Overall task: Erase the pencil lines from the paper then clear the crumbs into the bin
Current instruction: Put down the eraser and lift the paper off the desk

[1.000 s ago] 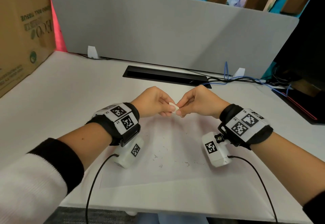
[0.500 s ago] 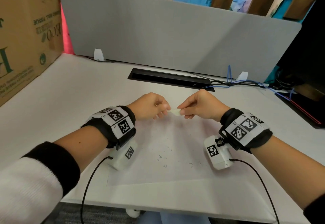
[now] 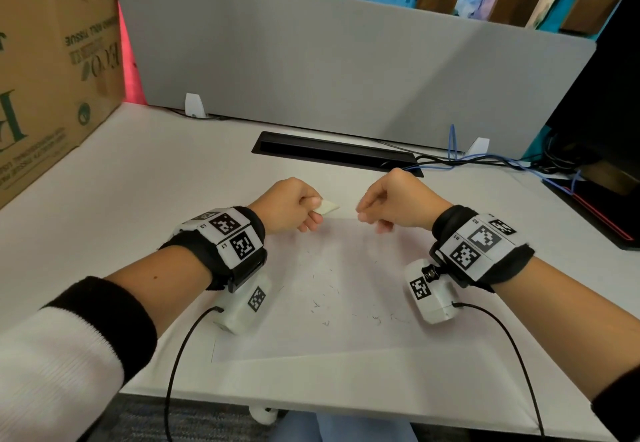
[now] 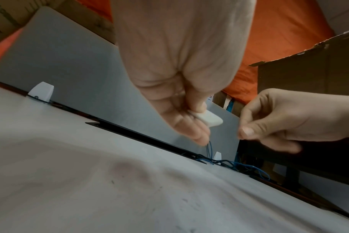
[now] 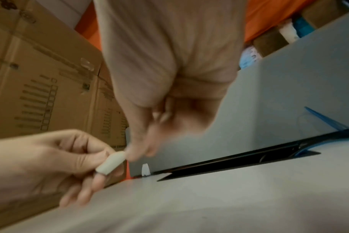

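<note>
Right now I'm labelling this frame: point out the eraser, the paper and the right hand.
eraser [image 3: 327,206]: head view, on its white free end beyond the left fingers.
paper [image 3: 346,330]: head view, on its bare middle among crumbs.
right hand [image 3: 398,199]: head view, on its back.

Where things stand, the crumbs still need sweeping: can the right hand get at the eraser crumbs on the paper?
Probably yes. The right hand holds nothing and hangs over the paper's far edge; the crumbs lie uncovered just nearer the person. The left hand pinches the eraser off to the side.
</note>
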`<state>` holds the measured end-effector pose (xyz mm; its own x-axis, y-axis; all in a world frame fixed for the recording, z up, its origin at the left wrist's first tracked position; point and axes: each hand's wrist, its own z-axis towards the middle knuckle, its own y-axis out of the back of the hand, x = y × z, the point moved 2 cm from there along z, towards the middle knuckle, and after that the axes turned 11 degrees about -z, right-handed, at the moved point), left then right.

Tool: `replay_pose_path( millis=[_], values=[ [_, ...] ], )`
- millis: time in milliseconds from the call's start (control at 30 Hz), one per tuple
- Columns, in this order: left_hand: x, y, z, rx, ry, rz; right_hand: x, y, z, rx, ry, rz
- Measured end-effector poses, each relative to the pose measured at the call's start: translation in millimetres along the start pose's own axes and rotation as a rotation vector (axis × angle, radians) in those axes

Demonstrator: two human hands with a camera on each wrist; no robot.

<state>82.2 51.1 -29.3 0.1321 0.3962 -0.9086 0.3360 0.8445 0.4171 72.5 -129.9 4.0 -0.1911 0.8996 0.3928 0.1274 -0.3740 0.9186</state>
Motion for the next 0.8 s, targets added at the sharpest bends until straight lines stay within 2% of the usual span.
replay_pose_path(
  millis=[67,167,300,433,600,700,800],
  values=[
    [0,1,0,-0.008,0.005,-0.013,2,2,0,-0.065,-0.005,-0.110],
    [3,3,1,-0.019,-0.002,-0.028,3,0,2,-0.016,0.047,-0.094],
    [6,7,-2,-0.029,0.002,-0.110,5,-7,7,-0.017,0.030,-0.154],
    [7,12,-2,-0.067,-0.015,-0.110,9,-15,12,0.084,0.105,-0.153],
    [10,19,-1,-0.072,-0.013,-0.116,13,-24,18,0.082,0.173,-0.181],
    [14,26,0,-0.099,0.017,-0.108,13,-29,22,0.124,0.162,-0.230],
    [21,36,5,-0.184,0.058,-0.070,14,-34,25,0.185,0.155,-0.292]
  ],
)
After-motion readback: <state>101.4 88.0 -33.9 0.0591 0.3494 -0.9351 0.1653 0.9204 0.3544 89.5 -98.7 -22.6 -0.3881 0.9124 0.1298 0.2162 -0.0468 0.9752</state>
